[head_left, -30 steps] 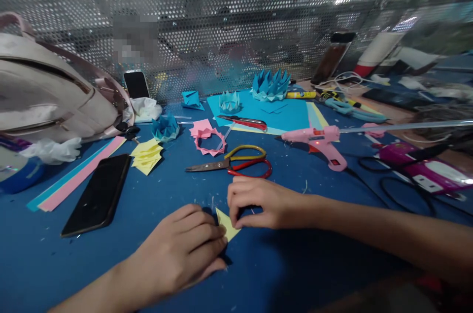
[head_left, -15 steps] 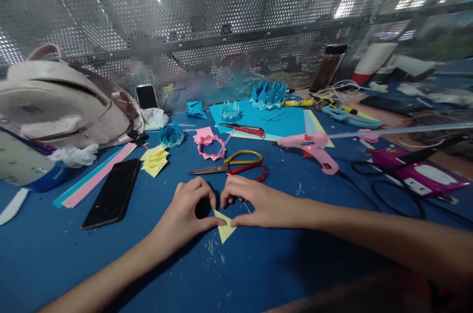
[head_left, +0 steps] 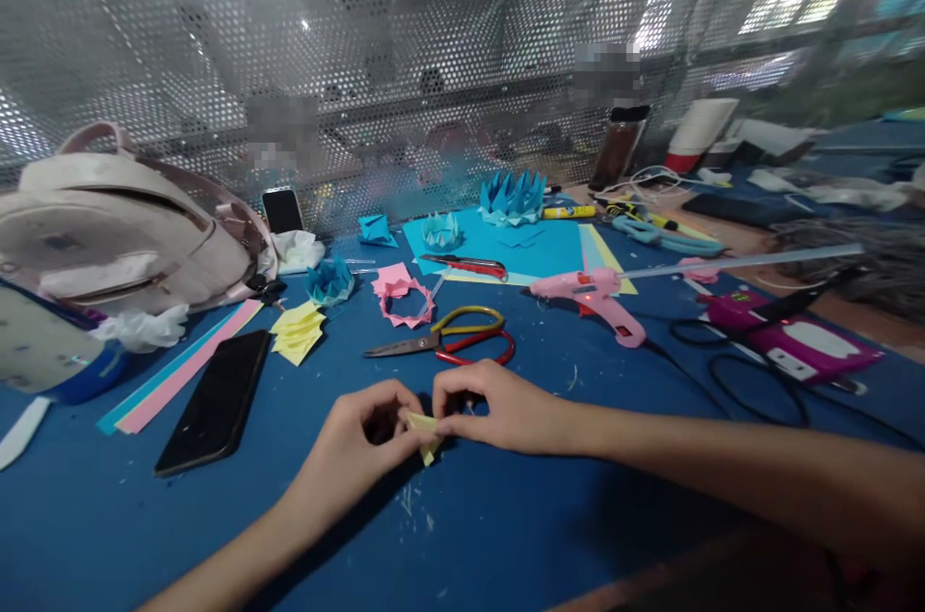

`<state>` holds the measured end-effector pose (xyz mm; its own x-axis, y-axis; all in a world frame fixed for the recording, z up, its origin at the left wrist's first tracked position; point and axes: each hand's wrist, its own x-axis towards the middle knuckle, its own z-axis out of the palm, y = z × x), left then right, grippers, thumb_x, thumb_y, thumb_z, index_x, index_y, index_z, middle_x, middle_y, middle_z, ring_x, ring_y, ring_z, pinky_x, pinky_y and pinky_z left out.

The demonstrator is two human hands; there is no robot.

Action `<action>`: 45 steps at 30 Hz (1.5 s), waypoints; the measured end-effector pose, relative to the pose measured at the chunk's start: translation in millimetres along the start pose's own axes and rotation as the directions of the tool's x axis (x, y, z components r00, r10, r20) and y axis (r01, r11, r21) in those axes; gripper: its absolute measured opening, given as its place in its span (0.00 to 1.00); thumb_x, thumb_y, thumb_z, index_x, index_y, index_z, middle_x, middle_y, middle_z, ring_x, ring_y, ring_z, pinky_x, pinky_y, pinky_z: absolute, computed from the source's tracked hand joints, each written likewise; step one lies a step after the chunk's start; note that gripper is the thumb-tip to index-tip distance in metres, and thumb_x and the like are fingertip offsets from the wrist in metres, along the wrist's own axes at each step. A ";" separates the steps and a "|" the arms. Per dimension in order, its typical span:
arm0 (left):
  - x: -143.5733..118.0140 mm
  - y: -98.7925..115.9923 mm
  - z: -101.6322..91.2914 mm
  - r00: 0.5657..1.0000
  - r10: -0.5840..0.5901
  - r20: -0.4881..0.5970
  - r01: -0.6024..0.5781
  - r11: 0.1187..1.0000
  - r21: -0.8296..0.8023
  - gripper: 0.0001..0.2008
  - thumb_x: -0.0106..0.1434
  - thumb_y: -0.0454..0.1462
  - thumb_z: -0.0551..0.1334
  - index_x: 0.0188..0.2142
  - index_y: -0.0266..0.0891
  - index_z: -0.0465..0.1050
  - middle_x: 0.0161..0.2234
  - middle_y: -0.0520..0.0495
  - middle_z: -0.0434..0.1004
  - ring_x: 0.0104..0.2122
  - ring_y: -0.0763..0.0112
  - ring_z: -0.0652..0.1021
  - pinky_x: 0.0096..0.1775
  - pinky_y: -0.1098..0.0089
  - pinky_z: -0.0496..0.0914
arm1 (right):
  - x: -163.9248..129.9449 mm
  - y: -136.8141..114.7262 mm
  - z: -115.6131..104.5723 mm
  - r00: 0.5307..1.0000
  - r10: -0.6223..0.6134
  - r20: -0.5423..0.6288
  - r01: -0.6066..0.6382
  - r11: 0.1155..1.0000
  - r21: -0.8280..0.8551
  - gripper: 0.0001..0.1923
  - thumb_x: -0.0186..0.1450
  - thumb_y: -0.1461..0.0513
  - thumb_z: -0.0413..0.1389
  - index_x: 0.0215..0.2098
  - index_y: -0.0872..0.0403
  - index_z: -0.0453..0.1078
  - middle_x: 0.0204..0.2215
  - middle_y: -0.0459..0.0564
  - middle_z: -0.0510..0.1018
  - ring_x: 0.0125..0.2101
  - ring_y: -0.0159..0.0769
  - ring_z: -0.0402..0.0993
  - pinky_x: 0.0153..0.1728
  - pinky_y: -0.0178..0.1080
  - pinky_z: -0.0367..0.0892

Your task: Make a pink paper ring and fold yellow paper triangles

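Left hand (head_left: 354,443) and right hand (head_left: 498,405) both pinch yellow paper piece (head_left: 423,424), creasing fold, just before scissors (head_left: 452,337).

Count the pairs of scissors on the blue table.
2. Yellow-and-red-handled scissors lie just beyond the hands; a red-handled pair rests on the blue paper sheet farther back. Others may be hidden in the blurred clutter at right.

Dim, bluish light; bright ceiling spots glare off the mesh wall (head_left: 434,34), windows blown out to its right. Edges warped, background soft, soft shadows under arms.
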<state>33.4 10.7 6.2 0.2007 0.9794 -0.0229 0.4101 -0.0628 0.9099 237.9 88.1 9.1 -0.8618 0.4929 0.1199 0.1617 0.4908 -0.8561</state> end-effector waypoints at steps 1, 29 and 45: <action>-1.0 0.9 1.7 1.000 -0.004 -0.009 0.004 1.000 -0.005 0.15 0.63 0.47 0.63 0.31 0.36 0.74 0.24 0.50 0.75 0.23 0.73 0.70 0.27 0.75 0.61 | 0.2 -0.6 0.8 1.000 0.017 -0.003 -0.017 1.000 0.015 0.04 0.65 0.64 0.59 0.32 0.56 0.72 0.28 0.44 0.77 0.30 0.31 0.72 0.33 0.33 0.64; 75.9 -31.0 -96.4 0.970 0.100 -0.223 -0.013 0.933 0.360 0.16 0.68 0.44 0.63 0.30 0.34 0.72 0.24 0.55 0.72 0.23 0.75 0.74 0.28 0.72 0.71 | -4.9 -1.2 2.2 0.997 0.059 -0.057 -0.047 0.980 0.193 0.18 0.72 0.51 0.50 0.32 0.55 0.67 0.27 0.44 0.68 0.26 0.29 0.63 0.26 0.32 0.58; 82.1 -41.0 -175.4 0.945 0.308 -0.108 -0.134 0.668 0.732 0.23 0.66 0.55 0.56 0.36 0.40 0.80 0.35 0.46 0.82 0.35 0.63 0.79 0.38 0.67 0.70 | -6.2 -5.6 0.7 0.995 0.092 -0.033 -0.089 0.991 0.097 0.10 0.72 0.61 0.51 0.34 0.55 0.71 0.26 0.43 0.70 0.26 0.27 0.64 0.27 0.31 0.56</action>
<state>-123.0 127.3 39.6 0.2203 0.9272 0.3030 0.8981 -0.3140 0.3079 242.1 81.7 12.8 -0.8270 0.5593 0.0569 0.1901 0.3735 -0.9079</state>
